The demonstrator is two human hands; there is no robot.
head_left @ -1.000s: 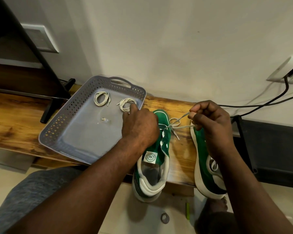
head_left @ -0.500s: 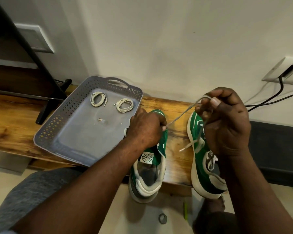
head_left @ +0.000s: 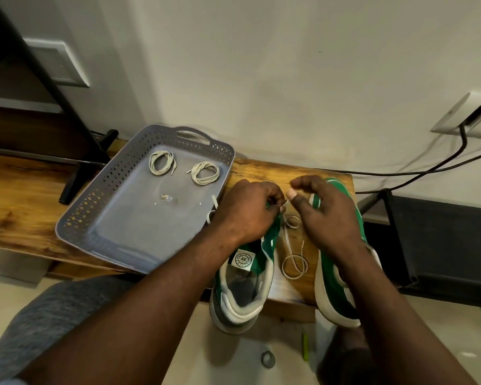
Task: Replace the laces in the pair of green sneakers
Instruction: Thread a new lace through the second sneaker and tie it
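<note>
Two green sneakers stand on the wooden shelf (head_left: 25, 207), heels over its front edge. My left hand (head_left: 247, 209) grips the laced upper of the left sneaker (head_left: 247, 276), and a short bit of white lace shows at its fingertips. My right hand (head_left: 325, 218) hovers over the right sneaker (head_left: 326, 290) with fingers loosely curled, thumb and forefinger apart, holding nothing. A loose white lace (head_left: 293, 262) lies looped on the wood between the shoes. Another lace end (head_left: 213, 207) pokes out by my left wrist.
A grey perforated tray (head_left: 95, 218) sits left of the shoes and holds two coiled laces (head_left: 160, 162) (head_left: 205, 173) and a small scrap. A black stand leg (head_left: 75, 179) is at the tray's left. Cables run along the wall on the right. A ring (head_left: 267, 359) lies on the floor.
My right hand, which was pulling the lace up and away, has come down beside my left hand. The lace now lies loose on the wood between the shoes.
</note>
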